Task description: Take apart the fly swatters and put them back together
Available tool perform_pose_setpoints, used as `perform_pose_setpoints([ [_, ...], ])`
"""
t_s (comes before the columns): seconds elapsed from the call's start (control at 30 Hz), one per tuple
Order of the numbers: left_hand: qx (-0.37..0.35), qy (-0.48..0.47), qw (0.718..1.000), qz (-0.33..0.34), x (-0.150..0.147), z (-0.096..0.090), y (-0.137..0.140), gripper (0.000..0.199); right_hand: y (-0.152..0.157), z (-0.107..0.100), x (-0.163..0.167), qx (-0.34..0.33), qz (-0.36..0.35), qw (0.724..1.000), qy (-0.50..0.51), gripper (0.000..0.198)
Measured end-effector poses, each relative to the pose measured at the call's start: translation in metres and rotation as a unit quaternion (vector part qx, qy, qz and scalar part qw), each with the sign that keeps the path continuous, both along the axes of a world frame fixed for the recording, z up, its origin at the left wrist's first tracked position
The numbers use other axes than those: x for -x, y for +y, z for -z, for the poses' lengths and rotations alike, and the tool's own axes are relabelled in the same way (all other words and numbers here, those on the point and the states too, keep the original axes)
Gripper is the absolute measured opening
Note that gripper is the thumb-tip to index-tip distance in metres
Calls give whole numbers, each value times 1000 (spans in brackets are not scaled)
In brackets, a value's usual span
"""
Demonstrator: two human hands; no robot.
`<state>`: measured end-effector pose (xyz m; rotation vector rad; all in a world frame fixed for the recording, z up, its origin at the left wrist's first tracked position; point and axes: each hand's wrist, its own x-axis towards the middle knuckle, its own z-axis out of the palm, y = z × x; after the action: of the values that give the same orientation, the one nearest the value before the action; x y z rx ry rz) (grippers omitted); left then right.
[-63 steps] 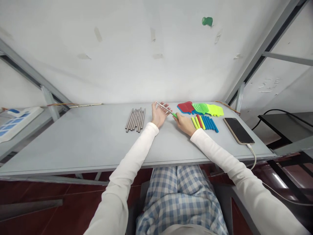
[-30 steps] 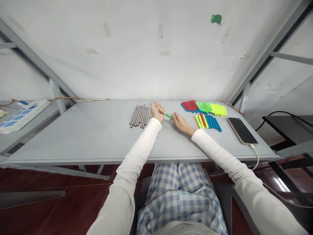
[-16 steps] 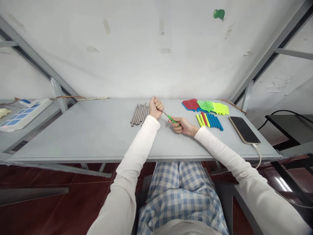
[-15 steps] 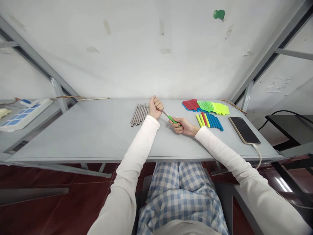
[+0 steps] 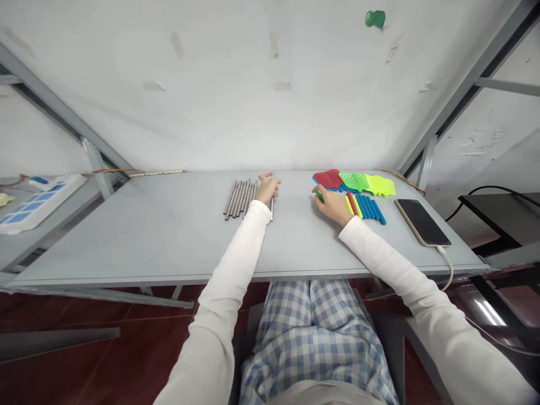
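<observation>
A thin metal rod (image 5: 272,212) stands out below and above the fingers of my left hand (image 5: 266,189), which is closed loosely around it close to the tabletop. Just left of that hand lies a row of several similar metal rods (image 5: 237,199). My right hand (image 5: 333,207) pinches a short green foam tube (image 5: 319,196), mostly covered by the fingers. Beside it on the right, several tubes lie in a row: a yellow tube (image 5: 349,205), a red tube (image 5: 352,204) and blue tubes (image 5: 371,209). My right hand partly covers this row's left end.
Behind the tubes lie flat red (image 5: 328,179), green (image 5: 354,181) and yellow (image 5: 381,185) pieces. A phone (image 5: 423,223) with a white cable is at the right of the grey table (image 5: 139,236). A power strip (image 5: 42,205) sits beyond the left end.
The green tube has come off the metal rod. My right hand has moved right with the tube, towards the coloured row. My left hand has loosened and lowered the rod, now pointing towards me.
</observation>
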<state>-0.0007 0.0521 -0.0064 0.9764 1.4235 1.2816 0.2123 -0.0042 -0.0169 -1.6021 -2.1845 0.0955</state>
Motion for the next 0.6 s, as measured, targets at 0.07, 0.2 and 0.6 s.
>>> perform_pose_setpoints([
  [0.07, -15, 174, 984, 17, -11, 8, -3, 57, 2, 3, -3, -12, 8, 999, -49, 30],
  [0.2, -23, 443, 893, 78, -20, 15, -12, 66, 6, 9, -6, -64, 20, 990, -125, 29],
  [0.6, -29, 638, 766, 66, -8, 17, -28, 53, 16, 17, -21, -65, 112, 984, -119, 40],
])
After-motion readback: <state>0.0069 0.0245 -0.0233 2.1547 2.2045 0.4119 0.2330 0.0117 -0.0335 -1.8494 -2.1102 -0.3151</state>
